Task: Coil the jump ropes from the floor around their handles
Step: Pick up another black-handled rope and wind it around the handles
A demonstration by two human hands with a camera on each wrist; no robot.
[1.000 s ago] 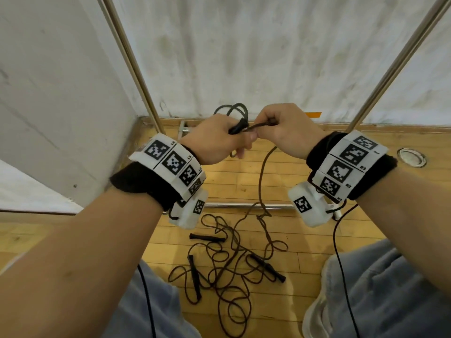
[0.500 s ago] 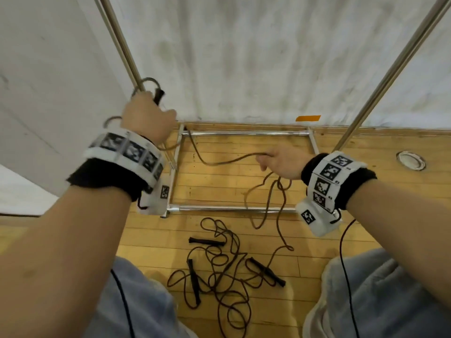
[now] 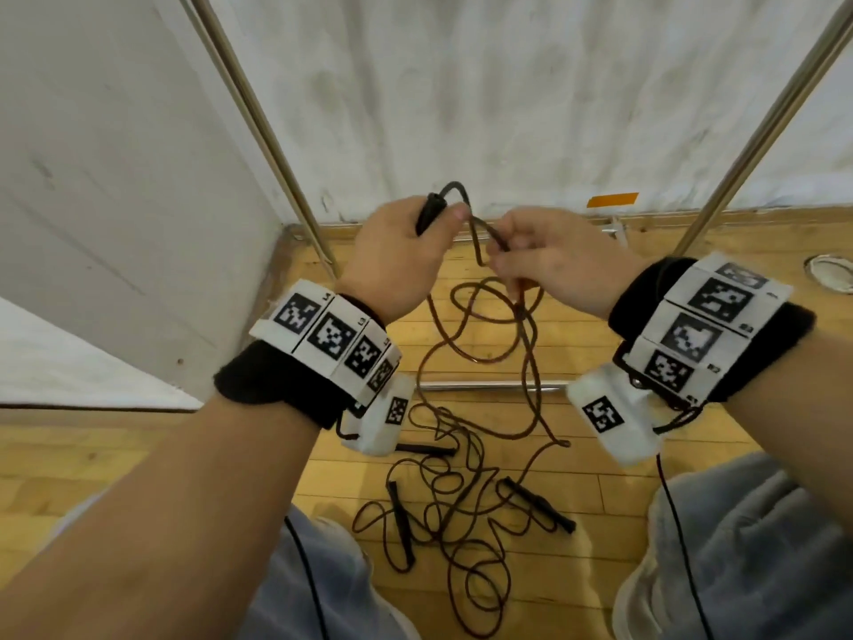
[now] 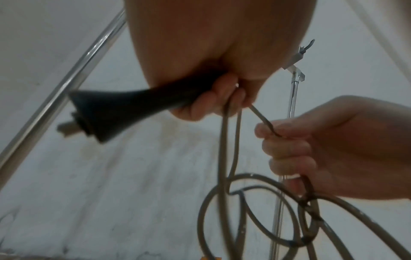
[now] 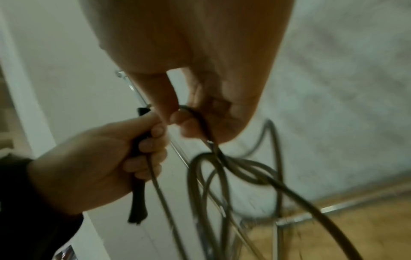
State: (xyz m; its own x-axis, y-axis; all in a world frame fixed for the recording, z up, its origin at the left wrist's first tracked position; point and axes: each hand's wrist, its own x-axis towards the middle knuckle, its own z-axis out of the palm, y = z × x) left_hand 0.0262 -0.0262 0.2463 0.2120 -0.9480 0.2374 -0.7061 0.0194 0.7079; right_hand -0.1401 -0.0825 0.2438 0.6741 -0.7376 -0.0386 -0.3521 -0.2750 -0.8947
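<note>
My left hand (image 3: 397,251) grips a black jump-rope handle (image 3: 430,218) upright in front of me; the left wrist view shows the handle (image 4: 124,109) flaring out of my fist. My right hand (image 3: 549,265) pinches the dark brown rope (image 3: 484,233) just right of the handle, and loops (image 3: 498,334) hang from both hands toward the floor. The right wrist view shows my thumb and finger closed on the rope (image 5: 200,119). On the floor lie tangled rope (image 3: 457,491) and three more black handles (image 3: 400,519) (image 3: 540,503) (image 3: 429,450).
A metal frame stands ahead: slanted poles (image 3: 258,127) (image 3: 757,127) and a floor bar (image 3: 489,386). White walls close the left and back sides. A round metal floor fitting (image 3: 831,270) sits at far right. My knees in grey trousers (image 3: 757,556) flank the floor tangle.
My left hand came back down from the upper left to the middle with the handle. My right hand rose to meet it, bringing the rope up, so more loops hang between them.
</note>
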